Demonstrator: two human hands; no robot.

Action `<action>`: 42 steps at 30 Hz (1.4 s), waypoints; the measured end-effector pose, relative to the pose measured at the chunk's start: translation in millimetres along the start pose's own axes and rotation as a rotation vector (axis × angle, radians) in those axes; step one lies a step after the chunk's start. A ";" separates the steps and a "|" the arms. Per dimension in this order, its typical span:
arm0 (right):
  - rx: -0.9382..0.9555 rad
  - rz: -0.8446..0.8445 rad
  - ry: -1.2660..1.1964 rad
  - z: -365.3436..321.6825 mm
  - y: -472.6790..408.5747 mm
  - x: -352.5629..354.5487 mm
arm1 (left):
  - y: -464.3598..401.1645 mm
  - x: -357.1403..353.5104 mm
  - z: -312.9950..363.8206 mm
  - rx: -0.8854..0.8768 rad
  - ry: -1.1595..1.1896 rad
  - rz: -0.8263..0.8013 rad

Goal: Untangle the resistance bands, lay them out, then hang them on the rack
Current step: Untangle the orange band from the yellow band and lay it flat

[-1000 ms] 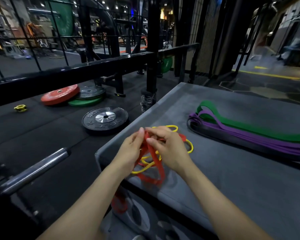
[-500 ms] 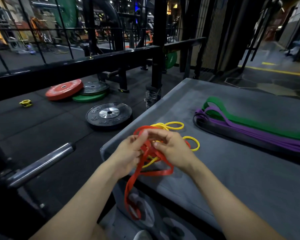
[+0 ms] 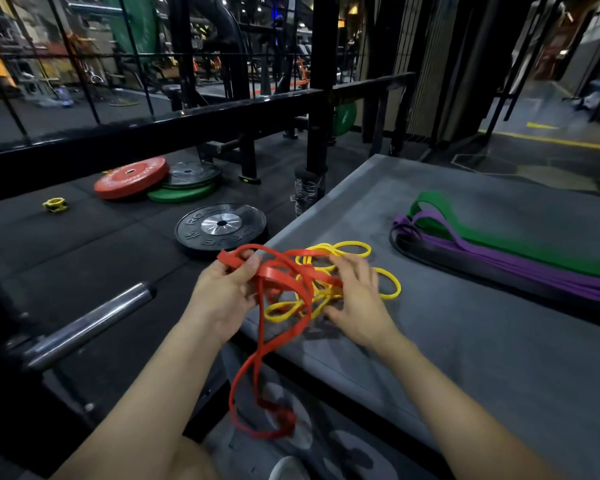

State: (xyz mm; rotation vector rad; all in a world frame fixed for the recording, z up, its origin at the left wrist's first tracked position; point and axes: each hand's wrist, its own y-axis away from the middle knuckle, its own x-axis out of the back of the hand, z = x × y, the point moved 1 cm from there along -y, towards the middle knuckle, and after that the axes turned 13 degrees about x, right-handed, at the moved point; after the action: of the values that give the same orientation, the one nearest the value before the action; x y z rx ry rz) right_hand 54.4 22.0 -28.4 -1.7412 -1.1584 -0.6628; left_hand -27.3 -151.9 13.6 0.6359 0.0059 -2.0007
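Note:
A red band (image 3: 284,275) and a thin yellow band (image 3: 354,249) lie knotted together at the near left corner of the grey platform (image 3: 499,358). My left hand (image 3: 224,297) grips a loop of the red band, lifted just off the corner. A long red loop hangs down past the platform edge. My right hand (image 3: 355,303) rests with spread fingers on the tangle, touching red and yellow strands. Farther right, a green band (image 3: 520,244), a purple band (image 3: 534,263) and a black band (image 3: 465,263) lie stretched side by side.
A black rack upright (image 3: 321,98) and a crossbar (image 3: 187,123) stand behind the platform. On the dark floor lie a black weight plate (image 3: 222,228), stacked red, grey and green plates (image 3: 132,178), a yellow collar (image 3: 54,204) and a barbell sleeve (image 3: 90,327).
My hands have moved apart: the left has pulled the red loop out to the left, and the right has opened and spread over the tangle. More red band hangs below the edge.

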 end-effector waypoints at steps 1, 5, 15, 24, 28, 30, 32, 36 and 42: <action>-0.021 0.117 0.000 -0.9 -1.1 2.5 | 0.0 -0.7 4.7 0.006 0.047 -0.013; -0.091 0.136 -0.051 1.1 -4.0 10.6 | -5.7 0.3 28.1 -0.010 0.141 0.007; -0.081 -0.269 0.219 -1.5 -25.4 1.6 | 6.2 -9.6 95.3 -0.043 0.186 0.013; -0.384 0.141 0.141 45.4 -51.8 45.9 | 21.5 -10.7 142.9 -0.126 0.218 0.000; -0.296 -0.035 0.209 49.8 -53.0 37.4 | 18.2 -31.3 137.1 -0.083 0.172 -0.006; -0.215 -0.262 0.329 49.8 -50.4 29.5 | 17.7 -41.7 137.3 -0.077 0.123 -0.022; -0.156 -0.426 0.398 44.4 -47.2 28.1 | 19.5 -51.5 139.4 -0.081 0.069 -0.041; -0.058 -0.538 0.348 0.4 -47.7 60.4 | 27.5 -65.8 149.3 -0.096 -0.046 -0.078; 0.108 -0.043 -0.435 -99.9 -66.1 146.6 | 53.0 -91.5 167.7 -0.124 -0.147 -0.174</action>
State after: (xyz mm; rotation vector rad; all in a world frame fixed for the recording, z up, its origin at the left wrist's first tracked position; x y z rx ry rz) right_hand 59.9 3.0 159.9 -1.8222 -1.4987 -0.2415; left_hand -22.5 -148.0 211.8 0.4199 0.0994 -2.1916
